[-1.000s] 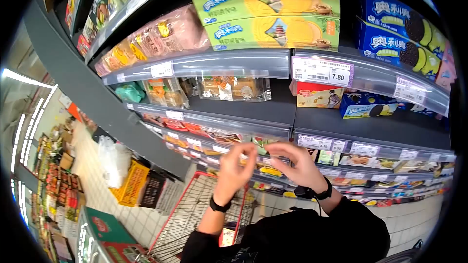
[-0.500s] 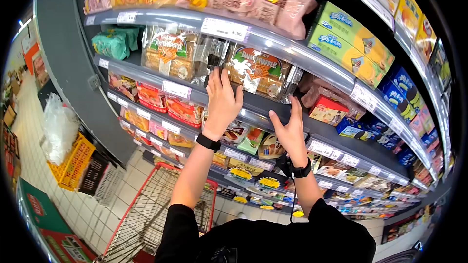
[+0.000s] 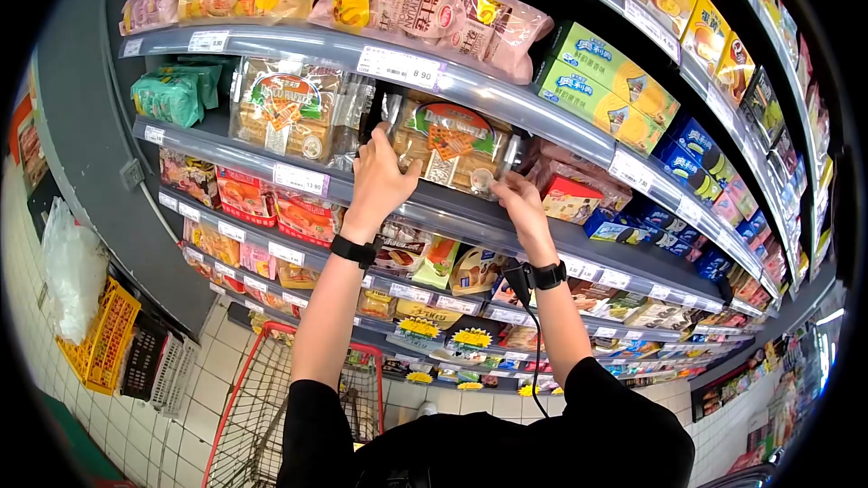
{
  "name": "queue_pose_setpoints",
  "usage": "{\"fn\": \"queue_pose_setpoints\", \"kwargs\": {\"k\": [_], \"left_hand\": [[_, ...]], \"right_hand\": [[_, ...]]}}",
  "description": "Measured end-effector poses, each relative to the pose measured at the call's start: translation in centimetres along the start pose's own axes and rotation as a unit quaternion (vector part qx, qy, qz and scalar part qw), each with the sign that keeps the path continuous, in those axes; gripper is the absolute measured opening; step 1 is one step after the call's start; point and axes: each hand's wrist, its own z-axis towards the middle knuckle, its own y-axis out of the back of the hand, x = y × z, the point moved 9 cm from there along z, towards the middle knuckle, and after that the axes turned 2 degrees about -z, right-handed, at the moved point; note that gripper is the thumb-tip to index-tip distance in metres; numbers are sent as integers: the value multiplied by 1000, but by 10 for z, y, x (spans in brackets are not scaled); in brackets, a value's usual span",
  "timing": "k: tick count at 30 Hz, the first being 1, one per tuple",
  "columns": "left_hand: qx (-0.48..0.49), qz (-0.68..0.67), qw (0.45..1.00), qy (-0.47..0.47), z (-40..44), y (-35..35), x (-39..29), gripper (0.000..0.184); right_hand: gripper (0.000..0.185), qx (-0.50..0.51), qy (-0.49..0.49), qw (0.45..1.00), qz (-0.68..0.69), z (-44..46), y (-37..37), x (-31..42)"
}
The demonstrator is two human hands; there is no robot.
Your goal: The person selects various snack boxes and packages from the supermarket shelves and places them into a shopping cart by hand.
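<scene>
A clear pack of waffles (image 3: 452, 146) with a green and orange label sits at the front of a shelf, between my two hands. My left hand (image 3: 380, 183) is at the pack's left end, fingers curled at its edge and thumb across the front. At the lower right corner, my right hand (image 3: 523, 208) has its fingers and thumb closed on the wrapper. A second waffle pack (image 3: 287, 113) stands to the left on the same shelf. Both wrists wear black bands.
A price-tag rail (image 3: 434, 77) runs just above the pack. Green boxes (image 3: 610, 86) stand on the shelf above right, and a red box (image 3: 570, 201) is right of my right hand. Below left is a shopping cart (image 3: 249, 407); yellow crates (image 3: 101, 334) stand farther left.
Both hands have closed in on the waffle pack: the left now curls at its left end, the right has gone from spread fingers to gripping the right corner. The view has shifted slightly.
</scene>
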Motion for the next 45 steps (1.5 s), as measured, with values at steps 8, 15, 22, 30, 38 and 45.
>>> {"fn": "queue_pose_setpoints", "kwargs": {"k": [8, 15, 22, 30, 38, 45], "left_hand": [[-44, -136, 988, -60, -25, 30, -28, 64], [-80, -222, 967, -93, -67, 74, -59, 51], [-72, -270, 960, 10, -122, 93, -58, 32], [-117, -206, 969, 75, -173, 82, -97, 12], [-108, -66, 990, 67, -207, 58, -170, 11], [-93, -43, 988, 115, -239, 43, -185, 9]], "right_hand": [[54, -17, 64, 994, 85, -22, 11, 10], [48, 42, 44, 995, 85, -107, 26, 48], [49, 61, 27, 997, 34, -158, 41, 44], [49, 77, 20, 992, 100, -174, 83, 23], [40, 130, 67, 970, 194, -185, 137, 1], [46, 160, 84, 956, 230, -201, 153, -26]]}}
